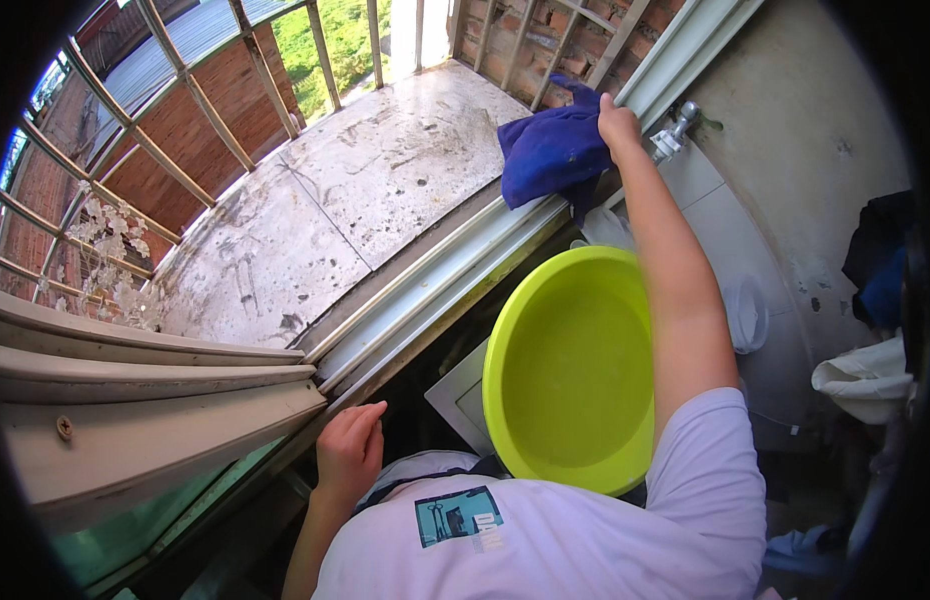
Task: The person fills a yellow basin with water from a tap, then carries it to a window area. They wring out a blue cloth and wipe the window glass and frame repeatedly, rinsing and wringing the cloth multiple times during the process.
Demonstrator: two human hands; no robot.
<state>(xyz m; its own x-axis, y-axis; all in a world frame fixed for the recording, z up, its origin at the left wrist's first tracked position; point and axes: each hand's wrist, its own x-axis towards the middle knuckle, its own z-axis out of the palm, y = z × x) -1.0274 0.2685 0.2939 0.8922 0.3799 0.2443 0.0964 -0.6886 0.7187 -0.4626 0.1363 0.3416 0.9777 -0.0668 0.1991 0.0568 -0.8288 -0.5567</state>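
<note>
My right hand grips a dark blue cloth at its upper right edge. The cloth hangs bunched over the right end of the white sliding window track, partly above the stained sill slab. Below my right forearm sits a large lime-green plastic basin, whose right side the arm hides. My left hand is near my body, left of the basin and below the window track. Its fingers are curled together, and nothing shows in them.
Metal security bars enclose the sill's outer side. A window sash frame juts in at left, beside pale artificial flowers. A metal tap projects from the right wall. A clear plastic container lies right of my arm.
</note>
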